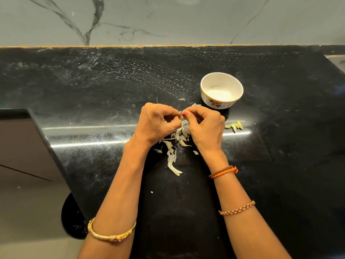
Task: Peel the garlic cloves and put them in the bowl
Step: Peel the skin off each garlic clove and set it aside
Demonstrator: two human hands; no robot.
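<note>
Over a loose heap of pale papery garlic skins (174, 146) on the black polished stone counter (93, 90), the left hand (157, 122) and right hand (204, 126) pinch one small garlic clove (181, 117) between them, mid-peel, I'd say. Next comes a short carry past the peeled yellowish cloves (235, 126) to the white floral bowl (221, 90), which looks empty; room all round, counter edge well left.
</note>
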